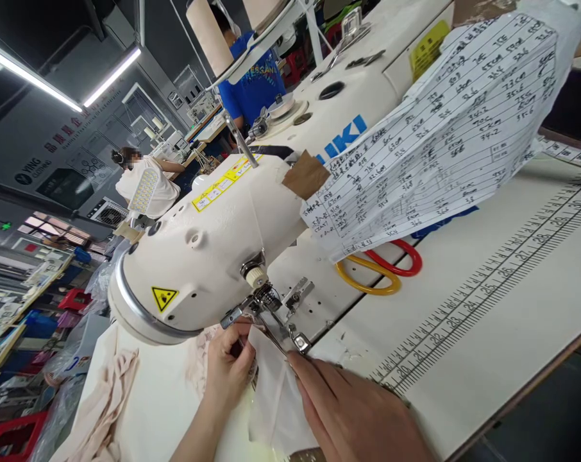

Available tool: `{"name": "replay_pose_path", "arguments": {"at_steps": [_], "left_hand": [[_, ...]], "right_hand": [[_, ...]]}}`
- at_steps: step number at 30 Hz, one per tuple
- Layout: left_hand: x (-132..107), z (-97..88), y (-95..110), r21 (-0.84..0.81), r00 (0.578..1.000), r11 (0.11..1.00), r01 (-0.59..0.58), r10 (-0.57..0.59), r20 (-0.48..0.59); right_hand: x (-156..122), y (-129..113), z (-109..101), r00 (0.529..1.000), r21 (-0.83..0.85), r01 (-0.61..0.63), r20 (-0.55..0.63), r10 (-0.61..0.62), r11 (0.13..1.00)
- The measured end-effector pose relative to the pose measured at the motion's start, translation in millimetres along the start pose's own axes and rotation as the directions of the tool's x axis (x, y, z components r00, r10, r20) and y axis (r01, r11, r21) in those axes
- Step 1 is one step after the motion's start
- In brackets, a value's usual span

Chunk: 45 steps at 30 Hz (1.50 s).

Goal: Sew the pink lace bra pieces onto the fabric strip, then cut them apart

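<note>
My left hand [230, 359] is closed in a pinch on a pale pink fabric [202, 360], just below the needle area of a white sewing machine [213, 256]. My right hand [353, 410] has its fingers together on the edge of a white fabric piece [276, 404], its fingertips close to the presser foot [301, 342]. The white piece hangs between both hands towards me. A thin metal strip slants down from the needle area to my right fingertips; whether I hold it cannot be made out.
Handwritten paper sheets [435, 141] hang over the machine. Scissors with red and yellow handles [370, 282] lie behind. A printed ruler [463, 308] runs along the table. Crumpled pink cloth [110, 404] lies left. Two people [149, 186] sit further back.
</note>
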State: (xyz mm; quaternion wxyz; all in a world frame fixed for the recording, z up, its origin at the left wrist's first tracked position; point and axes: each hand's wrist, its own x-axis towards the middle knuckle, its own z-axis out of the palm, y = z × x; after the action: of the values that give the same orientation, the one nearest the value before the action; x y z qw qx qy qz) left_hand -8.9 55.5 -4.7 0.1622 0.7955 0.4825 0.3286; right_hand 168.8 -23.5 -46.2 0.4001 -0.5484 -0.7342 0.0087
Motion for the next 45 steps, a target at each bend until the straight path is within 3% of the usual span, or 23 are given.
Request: {"name": "replay_pose_path", "arguments": {"at_steps": [10,15,28,41,45], "left_hand": [[-5,5.9,-3,0.217,1.0,0.976,-0.002,0.002,0.002],[-8,10.9,-7,0.298,0.994,0.951,-0.086,0.101,-0.036],[-8,4.0,-9,0.187,0.985,0.971,-0.151,0.163,-0.052],[-3,4.6,-11,0.282,0.946,0.912,-0.296,0.321,-0.044],[-4,3.9,-12,0.256,0.949,0.922,-0.29,0.312,-0.048]], "right_hand": [[1,-2,-2,0.999,-0.068,0.031,0.011,-0.03,0.997],[0,-2,2,1.0,-0.075,0.023,0.022,-0.022,0.997],[0,0,6,1.0,-0.056,0.003,-0.011,-0.003,0.998],[-1,-1,6,1.0,-0.025,-0.004,-0.02,0.003,1.0],[0,-1,6,0.999,-0.036,0.001,-0.033,-0.002,0.999]]}}
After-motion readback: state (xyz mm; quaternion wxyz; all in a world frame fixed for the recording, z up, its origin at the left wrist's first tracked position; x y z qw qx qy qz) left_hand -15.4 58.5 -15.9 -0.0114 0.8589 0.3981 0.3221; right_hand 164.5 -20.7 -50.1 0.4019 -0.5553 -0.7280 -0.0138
